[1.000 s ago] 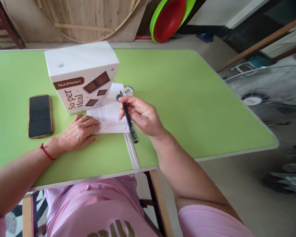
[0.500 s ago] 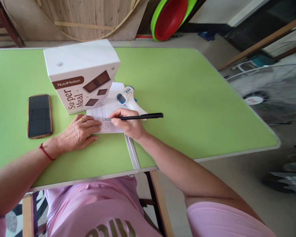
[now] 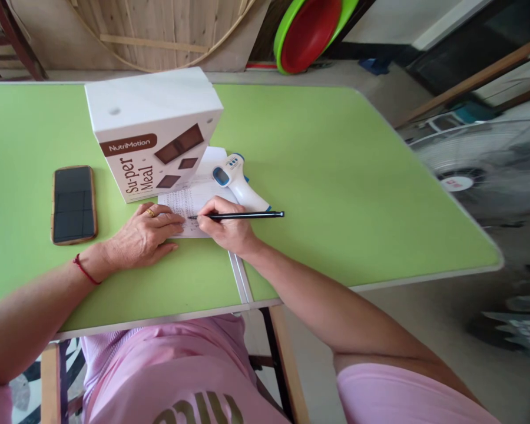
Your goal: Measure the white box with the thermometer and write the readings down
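My right hand (image 3: 227, 225) is closed around a black pen (image 3: 258, 215), its tip at the written lines of a white sheet of paper (image 3: 198, 203). Flat on the paper's left edge and the table lies my left hand (image 3: 143, 237), fingers stretched out, a ring on one of them. Behind both hands a white box (image 3: 159, 141) marked NutriMotion stands upright, partly over the paper. A white and blue infrared thermometer (image 3: 241, 182) rests just beyond my right hand, on the paper and table. The paper's far part is hidden by the box.
A phone (image 3: 73, 205) in a brown case lies left of the box on the green table (image 3: 357, 176). To the right, beyond the table's edge, stands a fan (image 3: 459, 179). Red and green basins (image 3: 309, 35) lean at the back, beside a round wooden board (image 3: 159, 26).
My right hand and the pen have shifted slightly, and the pen now slants less, its back end lower. The whole view has moved a little; my left hand stays in place.
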`<move>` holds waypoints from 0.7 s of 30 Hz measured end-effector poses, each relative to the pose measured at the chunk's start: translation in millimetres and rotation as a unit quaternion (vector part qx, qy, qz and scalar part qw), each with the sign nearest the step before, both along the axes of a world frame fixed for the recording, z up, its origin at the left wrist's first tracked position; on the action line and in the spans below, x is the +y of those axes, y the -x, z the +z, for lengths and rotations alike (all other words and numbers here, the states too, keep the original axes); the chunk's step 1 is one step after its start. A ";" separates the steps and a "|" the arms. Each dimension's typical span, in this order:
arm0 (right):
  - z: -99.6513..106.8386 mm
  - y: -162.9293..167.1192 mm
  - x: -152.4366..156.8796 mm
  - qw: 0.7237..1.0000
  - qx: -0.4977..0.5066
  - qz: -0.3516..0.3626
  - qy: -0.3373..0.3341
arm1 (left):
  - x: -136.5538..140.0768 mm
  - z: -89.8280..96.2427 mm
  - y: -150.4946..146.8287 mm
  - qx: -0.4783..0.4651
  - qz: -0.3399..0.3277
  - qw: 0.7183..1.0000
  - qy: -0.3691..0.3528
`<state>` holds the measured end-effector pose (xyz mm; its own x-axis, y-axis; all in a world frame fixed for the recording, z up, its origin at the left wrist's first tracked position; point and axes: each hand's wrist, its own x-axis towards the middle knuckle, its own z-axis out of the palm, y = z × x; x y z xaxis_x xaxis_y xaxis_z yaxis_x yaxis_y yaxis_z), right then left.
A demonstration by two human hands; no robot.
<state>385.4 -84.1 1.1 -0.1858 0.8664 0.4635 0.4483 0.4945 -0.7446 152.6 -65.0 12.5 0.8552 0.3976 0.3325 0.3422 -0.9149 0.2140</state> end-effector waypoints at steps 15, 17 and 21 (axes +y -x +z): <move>1.0 -0.7 0.3 1.000 -0.019 0.002 0.005 | 0.2 0.6 0.1 -0.005 -0.004 1.000 -0.002; 0.7 -1.3 0.3 1.000 -0.019 0.006 0.011 | 0.5 0.3 0.4 -0.002 -0.002 1.000 0.000; 1.0 -1.3 -0.4 0.999 -0.020 0.001 0.042 | 0.3 -0.2 0.5 0.000 -0.002 1.000 0.004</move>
